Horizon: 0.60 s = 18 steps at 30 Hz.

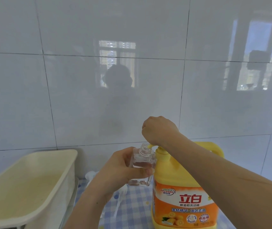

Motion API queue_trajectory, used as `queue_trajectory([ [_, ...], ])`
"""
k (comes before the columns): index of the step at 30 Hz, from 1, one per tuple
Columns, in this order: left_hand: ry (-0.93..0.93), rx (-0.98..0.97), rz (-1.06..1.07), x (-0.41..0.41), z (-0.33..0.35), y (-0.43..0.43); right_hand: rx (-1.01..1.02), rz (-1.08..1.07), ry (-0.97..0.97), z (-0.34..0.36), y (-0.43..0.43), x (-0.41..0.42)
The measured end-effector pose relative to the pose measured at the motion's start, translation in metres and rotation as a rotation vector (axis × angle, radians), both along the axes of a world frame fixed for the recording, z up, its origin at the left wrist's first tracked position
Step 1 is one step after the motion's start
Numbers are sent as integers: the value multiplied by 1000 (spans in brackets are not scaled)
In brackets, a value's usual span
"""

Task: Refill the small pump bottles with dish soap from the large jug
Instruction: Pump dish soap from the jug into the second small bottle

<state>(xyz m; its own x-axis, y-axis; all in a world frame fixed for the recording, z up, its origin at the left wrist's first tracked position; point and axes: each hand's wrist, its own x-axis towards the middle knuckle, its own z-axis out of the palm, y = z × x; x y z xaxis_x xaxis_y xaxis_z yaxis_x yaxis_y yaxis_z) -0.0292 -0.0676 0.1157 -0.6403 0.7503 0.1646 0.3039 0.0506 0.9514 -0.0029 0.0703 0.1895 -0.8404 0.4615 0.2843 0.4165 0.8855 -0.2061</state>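
The large yellow jug [185, 187] stands upright on a blue-and-white checked cloth [132, 205], its orange label facing the camera and a handle at its back right shoulder. Everything else sits relative to it.

Just left of the jug's neck, the left hand [120, 167] is wrapped around a small clear bottle [142, 162] — thumb across the front, fingers behind, clamped on its square body. The bottle is held above the cloth, uncapped, its threaded mouth tipped slightly toward the jug. It looks nearly empty; any liquid level is hard to read.

Above the jug's top, the right hand [159, 129] is curled into a loose fist and bears down on the yellow pump head [158, 150]. The pump's spout [150, 146] reaches left and its tip meets the rim of the bottle's mouth.

Left of the jug, low on the cloth behind the left wrist, lie pale plastic parts [90, 176] — too blurred to identify. Further left stands a cream plastic tub [31, 184]. Behind the jug rises a glossy white tiled wall [82, 80].
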Motion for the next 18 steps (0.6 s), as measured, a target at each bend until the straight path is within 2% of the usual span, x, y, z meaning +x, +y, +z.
queue_trajectory([
  [6,46,-20,5,-4,1,4,18,-7,-25,-1,2,4],
  [18,10,-32,-7,-1,-3,-1,-41,4,-20,-5,-2,3],
])
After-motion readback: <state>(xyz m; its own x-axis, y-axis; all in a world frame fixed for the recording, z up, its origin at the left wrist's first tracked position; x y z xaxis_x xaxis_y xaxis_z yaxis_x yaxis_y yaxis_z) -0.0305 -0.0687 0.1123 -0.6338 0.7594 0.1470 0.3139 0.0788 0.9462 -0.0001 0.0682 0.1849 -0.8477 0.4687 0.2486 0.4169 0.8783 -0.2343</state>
